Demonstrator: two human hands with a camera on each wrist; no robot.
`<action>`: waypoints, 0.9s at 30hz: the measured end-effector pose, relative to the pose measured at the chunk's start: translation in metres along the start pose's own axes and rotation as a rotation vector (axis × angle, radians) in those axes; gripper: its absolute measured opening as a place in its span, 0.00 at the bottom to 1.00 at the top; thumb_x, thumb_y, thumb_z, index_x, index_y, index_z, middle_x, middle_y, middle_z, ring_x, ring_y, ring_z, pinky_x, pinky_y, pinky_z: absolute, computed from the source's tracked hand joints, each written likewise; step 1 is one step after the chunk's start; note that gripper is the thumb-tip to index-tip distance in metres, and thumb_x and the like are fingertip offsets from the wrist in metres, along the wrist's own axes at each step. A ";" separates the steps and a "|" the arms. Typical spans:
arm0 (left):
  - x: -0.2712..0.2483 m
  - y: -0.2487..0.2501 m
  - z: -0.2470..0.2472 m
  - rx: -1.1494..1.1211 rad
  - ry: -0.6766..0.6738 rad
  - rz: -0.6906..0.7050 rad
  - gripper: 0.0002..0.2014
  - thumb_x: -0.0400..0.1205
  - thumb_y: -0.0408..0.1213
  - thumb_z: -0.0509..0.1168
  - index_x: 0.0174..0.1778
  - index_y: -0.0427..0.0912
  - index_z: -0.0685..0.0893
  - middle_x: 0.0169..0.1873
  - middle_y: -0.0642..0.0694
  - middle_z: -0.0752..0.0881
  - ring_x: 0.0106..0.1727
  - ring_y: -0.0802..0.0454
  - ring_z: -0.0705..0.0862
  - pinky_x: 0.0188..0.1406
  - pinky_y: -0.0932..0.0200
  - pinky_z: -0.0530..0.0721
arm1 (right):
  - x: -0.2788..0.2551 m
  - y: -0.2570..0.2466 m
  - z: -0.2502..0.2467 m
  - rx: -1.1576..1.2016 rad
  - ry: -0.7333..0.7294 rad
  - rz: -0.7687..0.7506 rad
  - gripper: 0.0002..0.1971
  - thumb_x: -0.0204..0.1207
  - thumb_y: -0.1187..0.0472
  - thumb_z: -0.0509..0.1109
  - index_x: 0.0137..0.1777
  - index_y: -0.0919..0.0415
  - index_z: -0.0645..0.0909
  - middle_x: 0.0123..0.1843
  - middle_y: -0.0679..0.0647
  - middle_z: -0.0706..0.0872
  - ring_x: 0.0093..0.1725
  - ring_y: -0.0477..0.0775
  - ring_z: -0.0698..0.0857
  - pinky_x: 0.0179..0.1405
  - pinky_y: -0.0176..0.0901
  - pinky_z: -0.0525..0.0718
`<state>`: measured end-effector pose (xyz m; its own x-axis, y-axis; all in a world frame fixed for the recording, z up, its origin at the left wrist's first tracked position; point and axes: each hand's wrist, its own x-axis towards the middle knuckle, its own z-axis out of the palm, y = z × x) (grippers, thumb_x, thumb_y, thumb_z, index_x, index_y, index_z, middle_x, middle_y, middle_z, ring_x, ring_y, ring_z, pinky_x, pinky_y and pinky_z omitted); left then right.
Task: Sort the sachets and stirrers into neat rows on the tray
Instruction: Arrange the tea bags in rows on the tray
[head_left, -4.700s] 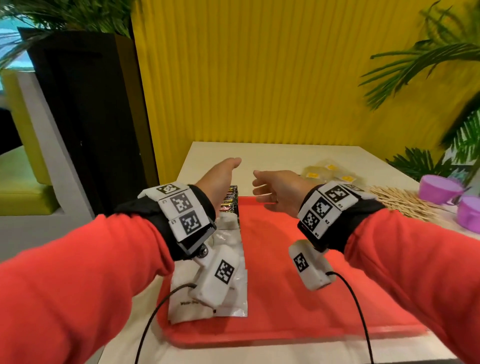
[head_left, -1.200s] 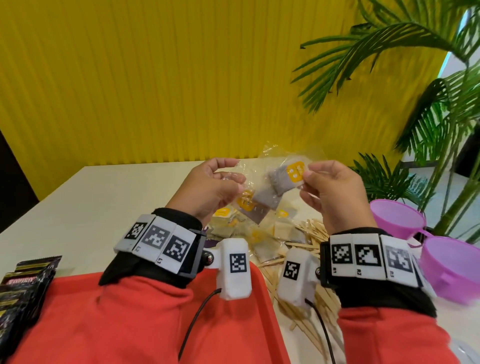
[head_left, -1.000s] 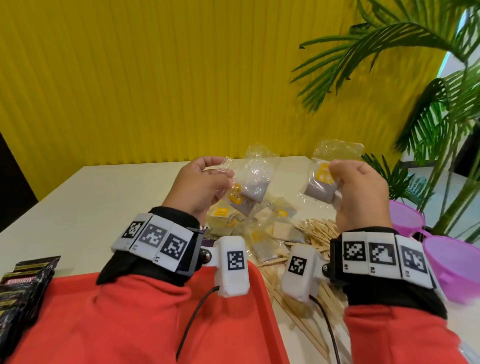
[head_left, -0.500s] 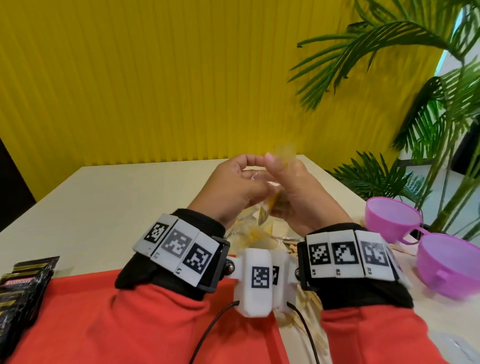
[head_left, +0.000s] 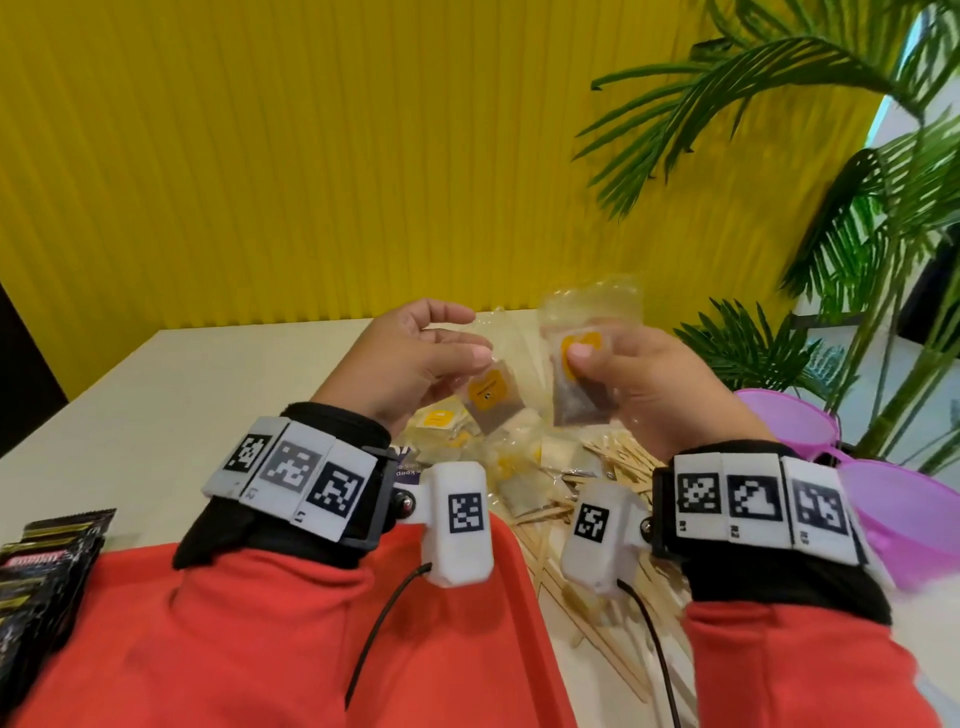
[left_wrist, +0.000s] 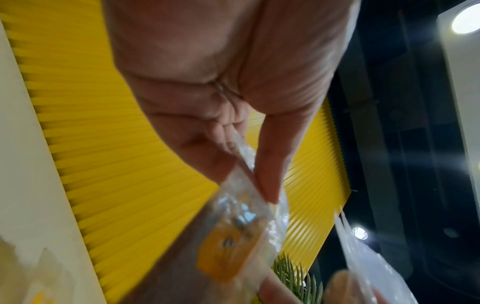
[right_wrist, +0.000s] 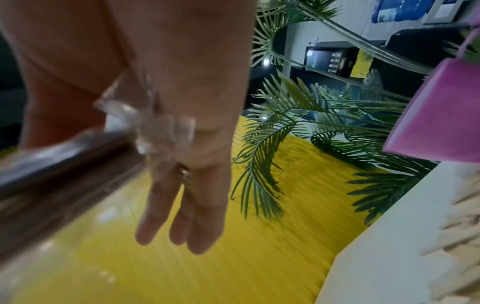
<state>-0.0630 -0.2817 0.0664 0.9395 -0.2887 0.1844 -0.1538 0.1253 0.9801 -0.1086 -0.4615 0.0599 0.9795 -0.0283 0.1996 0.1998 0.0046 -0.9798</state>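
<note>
Two clear-wrapped sachets are up in the air above the bench (head_left: 218, 374), one per hand. Our left hand (head_left: 410, 358) pinches the left sachet (head_left: 491, 397) by its top edge between thumb and fingers; it hangs down with its yellow label facing us, and the left wrist view shows the same pinch on crinkled wrap. Our right hand (head_left: 644, 384) grips the right sachet (head_left: 579, 384), thumb pressed on its yellow label, clear wrap sticking up above the fingers. The two sachets are near each other but apart. Below them, a loose pile of sachets (head_left: 519, 462) lies on the bench, overlapping the scattered wooden stirrers (head_left: 613, 467) just right of the red tray (head_left: 488, 649). The tray sits at the near edge, mostly hidden by our red sleeves. Black sachets (head_left: 47, 577) are stacked at the tray's left side. Two purple cups (head_left: 904, 519) stand at the far right of the bench, next to a palm plant (head_left: 857, 156). A yellow ribbed wall (head_left: 311, 156) is behind.
</note>
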 end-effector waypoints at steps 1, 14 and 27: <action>0.000 -0.001 0.003 0.002 -0.023 -0.004 0.13 0.75 0.20 0.67 0.44 0.44 0.79 0.25 0.53 0.87 0.27 0.62 0.85 0.25 0.71 0.81 | -0.001 0.000 0.003 -0.043 -0.046 0.004 0.04 0.77 0.69 0.65 0.45 0.63 0.81 0.34 0.59 0.81 0.32 0.53 0.80 0.33 0.43 0.80; 0.005 -0.038 0.027 0.368 -0.167 -0.563 0.12 0.79 0.47 0.67 0.55 0.47 0.84 0.62 0.50 0.77 0.53 0.50 0.73 0.39 0.60 0.76 | -0.002 -0.003 -0.027 -0.218 0.410 -0.107 0.14 0.79 0.68 0.65 0.39 0.47 0.77 0.39 0.50 0.83 0.43 0.54 0.81 0.44 0.50 0.80; 0.009 -0.056 0.031 0.333 -0.104 -0.624 0.06 0.82 0.38 0.65 0.43 0.39 0.83 0.35 0.48 0.82 0.29 0.57 0.76 0.26 0.67 0.74 | 0.000 -0.002 -0.029 -0.150 0.447 -0.081 0.07 0.78 0.66 0.65 0.53 0.57 0.80 0.47 0.58 0.85 0.49 0.61 0.85 0.49 0.56 0.83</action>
<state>-0.0551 -0.3212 0.0151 0.8516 -0.3029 -0.4279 0.3017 -0.3843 0.8725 -0.1096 -0.4906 0.0613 0.8468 -0.4501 0.2833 0.2365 -0.1584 -0.9586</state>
